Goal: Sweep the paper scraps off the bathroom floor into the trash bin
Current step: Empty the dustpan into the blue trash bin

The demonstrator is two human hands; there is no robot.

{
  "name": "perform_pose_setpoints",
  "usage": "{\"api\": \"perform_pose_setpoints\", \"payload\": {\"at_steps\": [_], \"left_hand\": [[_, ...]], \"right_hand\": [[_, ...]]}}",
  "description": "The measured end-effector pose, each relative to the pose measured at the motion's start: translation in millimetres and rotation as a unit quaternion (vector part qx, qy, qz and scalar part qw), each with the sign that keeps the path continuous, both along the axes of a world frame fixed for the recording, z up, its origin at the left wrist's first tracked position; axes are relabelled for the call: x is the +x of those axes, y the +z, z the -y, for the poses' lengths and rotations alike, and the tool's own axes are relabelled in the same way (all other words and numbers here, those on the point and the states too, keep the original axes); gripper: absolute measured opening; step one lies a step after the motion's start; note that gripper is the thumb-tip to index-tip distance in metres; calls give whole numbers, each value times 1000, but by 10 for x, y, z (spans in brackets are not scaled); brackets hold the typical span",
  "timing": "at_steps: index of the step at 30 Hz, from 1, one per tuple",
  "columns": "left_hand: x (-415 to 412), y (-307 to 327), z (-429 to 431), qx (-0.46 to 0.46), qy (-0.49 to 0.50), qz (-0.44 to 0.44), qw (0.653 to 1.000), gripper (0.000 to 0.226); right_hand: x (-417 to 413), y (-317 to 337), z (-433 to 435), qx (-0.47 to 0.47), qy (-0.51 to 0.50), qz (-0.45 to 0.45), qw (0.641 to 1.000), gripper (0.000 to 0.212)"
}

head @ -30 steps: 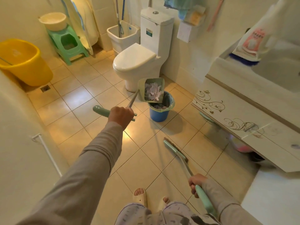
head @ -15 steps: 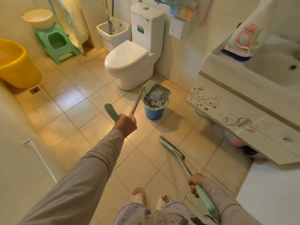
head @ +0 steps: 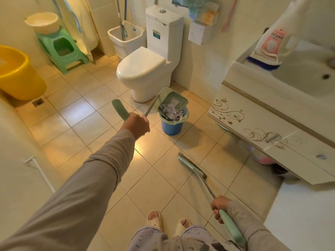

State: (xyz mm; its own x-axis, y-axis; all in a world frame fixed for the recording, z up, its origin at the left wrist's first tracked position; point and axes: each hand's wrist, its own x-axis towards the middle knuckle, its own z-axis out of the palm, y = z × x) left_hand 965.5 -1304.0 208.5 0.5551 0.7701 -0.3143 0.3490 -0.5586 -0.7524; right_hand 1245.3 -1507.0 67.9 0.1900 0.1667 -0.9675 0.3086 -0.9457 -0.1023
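My left hand [head: 136, 125] grips the long handle of a pale green dustpan [head: 172, 101], arm stretched forward. The pan is tipped over the blue trash bin [head: 172, 125], which has a green liner and stands on the floor beside the toilet. Pale paper scraps [head: 171, 108] slide from the pan's mouth into the bin. My right hand [head: 218, 205], low at the right, holds the green handle of a broom. Its brush head [head: 190, 167] rests on the tiles in front of my feet.
A white toilet [head: 143, 69] stands just behind the bin. A vanity cabinet with sink [head: 272, 124] runs along the right. A yellow tub [head: 16, 75], green stool [head: 61, 49] with a basin, and mop bucket [head: 125, 37] sit at the back. Open tile floor [head: 81, 124] lies left.
The dustpan has tilted further down over the bin and scraps are sliding in. My left hand has rotated the handle. The broom has stayed in place.
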Motion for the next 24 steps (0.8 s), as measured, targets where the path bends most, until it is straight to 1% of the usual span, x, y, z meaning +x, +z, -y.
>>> {"api": "perform_pose_setpoints", "payload": {"at_steps": [2,8,12,14,16,19,22,24], "left_hand": [[-17,-3,-21,-20,-41,-42,998,51],[-67,-186,207,-11,-116,-94,989,50],[-37,-272,310,-18,-89,-109,990,52],[-38,-206,246,-21,-77,-103,992,52],[-37,-85,145,-24,-89,-112,989,50],[-11,80,53,-17,-114,-143,983,45],[-23,86,70,-9,-106,-120,987,50],[-49,44,120,-9,-113,-111,987,52]], "right_hand": [[-5,7,-7,-4,-2,-2,1000,16],[-71,27,-16,-8,-3,-2,1000,17],[-154,60,-21,7,-6,-2,1000,18],[-178,75,-35,10,1,-1,1000,18],[-198,89,-57,8,3,0,1000,17],[-217,136,-130,12,-32,-15,999,18],[-237,204,-274,37,-86,-36,995,15],[-263,223,-373,42,-99,-38,993,15]]}}
